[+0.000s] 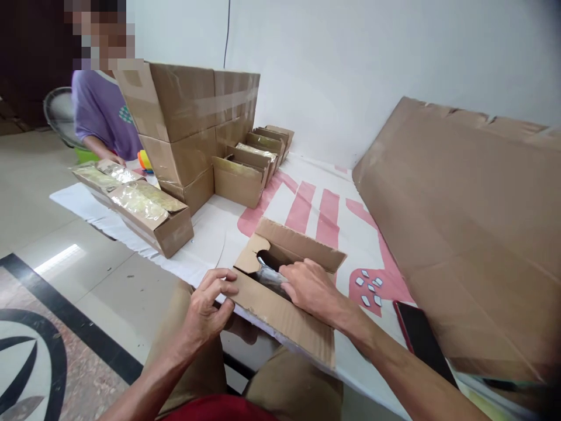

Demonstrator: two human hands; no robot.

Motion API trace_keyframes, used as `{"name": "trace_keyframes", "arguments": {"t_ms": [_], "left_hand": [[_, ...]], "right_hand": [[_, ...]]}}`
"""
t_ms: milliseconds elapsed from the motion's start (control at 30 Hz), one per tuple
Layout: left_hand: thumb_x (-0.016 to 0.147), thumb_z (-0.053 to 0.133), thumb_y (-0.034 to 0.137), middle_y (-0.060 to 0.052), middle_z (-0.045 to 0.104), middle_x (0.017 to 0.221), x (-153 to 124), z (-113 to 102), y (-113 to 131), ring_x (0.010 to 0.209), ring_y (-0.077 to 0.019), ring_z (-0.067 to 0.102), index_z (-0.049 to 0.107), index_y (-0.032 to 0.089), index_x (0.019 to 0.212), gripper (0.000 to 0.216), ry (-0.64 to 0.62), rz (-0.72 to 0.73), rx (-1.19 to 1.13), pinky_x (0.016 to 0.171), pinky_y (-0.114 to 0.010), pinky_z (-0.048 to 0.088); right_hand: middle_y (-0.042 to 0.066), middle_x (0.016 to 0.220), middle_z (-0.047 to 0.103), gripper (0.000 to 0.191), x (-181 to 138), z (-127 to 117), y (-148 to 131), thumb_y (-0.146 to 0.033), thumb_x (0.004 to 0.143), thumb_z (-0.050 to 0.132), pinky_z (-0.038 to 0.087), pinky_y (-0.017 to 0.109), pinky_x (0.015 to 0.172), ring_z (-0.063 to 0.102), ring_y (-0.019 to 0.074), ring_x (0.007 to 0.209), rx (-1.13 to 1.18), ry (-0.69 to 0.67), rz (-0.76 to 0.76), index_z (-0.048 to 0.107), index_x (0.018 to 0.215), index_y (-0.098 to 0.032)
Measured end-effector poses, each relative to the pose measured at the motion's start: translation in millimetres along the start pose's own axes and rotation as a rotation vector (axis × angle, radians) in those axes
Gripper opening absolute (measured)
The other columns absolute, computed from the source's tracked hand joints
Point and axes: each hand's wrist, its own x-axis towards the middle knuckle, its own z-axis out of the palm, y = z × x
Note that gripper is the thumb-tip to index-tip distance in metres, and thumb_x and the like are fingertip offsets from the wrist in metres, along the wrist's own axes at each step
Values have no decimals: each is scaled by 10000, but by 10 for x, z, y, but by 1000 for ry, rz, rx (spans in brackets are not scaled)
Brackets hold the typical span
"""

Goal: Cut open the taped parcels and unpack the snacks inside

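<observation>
An open cardboard box (284,310) lies in front of me at the table's near edge, its long flaps spread to both sides. My left hand (213,301) is at its left end, with curled fingers and thumb gripping the corner of the near flap. Inside the box is a shiny, clear plastic bag (270,277); its contents cannot be made out. My right hand (309,286) reaches over the opening with fingers bent down onto the bag, and the fingertips are partly hidden. A notched inner flap (252,255) stands at the left end.
Taped cartons (184,105) are stacked at the back left, beside a row of open boxes (241,175). Closed boxes (162,225) lie at the left edge. A phone (423,339), small white packets (370,287) and a large cardboard sheet (464,234) are right. Another person (105,111) sits behind the stack.
</observation>
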Motion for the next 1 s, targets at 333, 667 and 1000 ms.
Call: {"name": "trace_keyframes", "arguments": {"t_ms": [333, 667, 1000], "left_hand": [[808, 562, 31, -85, 685, 1295, 43, -101, 94, 1316, -276, 586, 720, 258, 1044, 364, -125, -66, -107, 1060, -467, 515], [830, 698, 629, -149, 754, 1194, 578, -226, 768, 1079, -354, 733, 640, 213, 1298, 629, -78, -877, -1235, 840, -471, 632], [604, 855, 247, -93, 795, 1098, 836, -41, 783, 945, -315, 778, 579, 196, 1320, 769, 35, -867, -1165, 787, -409, 654]], "right_hand": [[-14, 623, 619, 278, -447, -362, 377, -451, 884, 670, 423, 286, 532, 566, 172, 575, 840, 784, 246, 639, 731, -220], [-7, 1250, 779, 365, -610, -165, -68, -221, 983, 594, 471, 466, 1012, 712, 265, 1146, -61, 998, -276, 673, 1299, -387], [130, 1464, 627, 528, -816, -321, 235, -447, 942, 630, 553, 534, 1021, 626, 344, 1306, 758, 880, -2, 560, 1436, -277]]}}
